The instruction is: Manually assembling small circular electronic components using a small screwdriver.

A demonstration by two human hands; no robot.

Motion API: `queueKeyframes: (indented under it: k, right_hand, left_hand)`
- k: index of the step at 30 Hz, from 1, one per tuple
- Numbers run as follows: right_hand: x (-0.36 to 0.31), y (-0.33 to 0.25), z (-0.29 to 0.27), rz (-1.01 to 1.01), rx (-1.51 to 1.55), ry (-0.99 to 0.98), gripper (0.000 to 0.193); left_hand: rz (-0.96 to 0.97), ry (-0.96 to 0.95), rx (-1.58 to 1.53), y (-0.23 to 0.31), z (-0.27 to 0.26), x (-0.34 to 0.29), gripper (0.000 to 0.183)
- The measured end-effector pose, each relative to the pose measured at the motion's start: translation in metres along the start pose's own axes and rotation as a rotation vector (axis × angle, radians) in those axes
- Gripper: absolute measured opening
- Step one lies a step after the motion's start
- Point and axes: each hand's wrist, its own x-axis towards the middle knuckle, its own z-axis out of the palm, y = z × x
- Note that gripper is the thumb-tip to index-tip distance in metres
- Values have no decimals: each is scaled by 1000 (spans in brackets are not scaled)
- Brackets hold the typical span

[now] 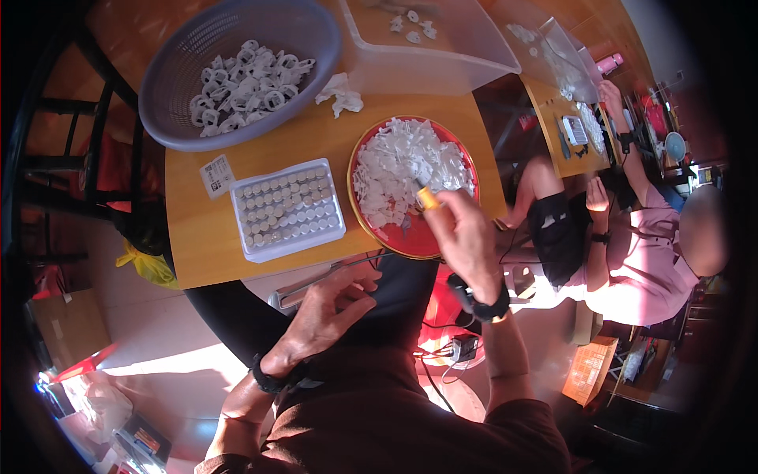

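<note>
Hand tool (429, 198), yellow-handled with a dark tip, hangs over the right part of a round red tray (414, 243) heaped with white plastic pieces (403, 158). It looks light and stiff, best gripped by the handle; its long axis slants, tip pointing forward and left. The right hand (468, 241) pinches that handle. The left hand (335, 312) is loosely curled near the table (197, 261); whether it holds anything, I cannot tell.
</note>
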Motion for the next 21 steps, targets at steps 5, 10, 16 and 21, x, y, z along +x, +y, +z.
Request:
queueKeyframes:
  k: [5, 10, 16, 21]
  right_hand:
    - [39, 59, -42, -65, -371, 189, 16]
    - [54, 90, -29, -204, -361, 149, 19]
    - [48, 78, -19, -212, -430, 56, 20]
    - [27, 61, -19, -205, -288, -13, 23]
  left_hand:
    - [-10, 13, 46, -6, 15, 17, 49]
    - [22, 84, 71, -1, 20, 31, 55]
    - [29, 103, 85, -6, 21, 34, 55]
    - [41, 116, 78, -8, 20, 33, 55]
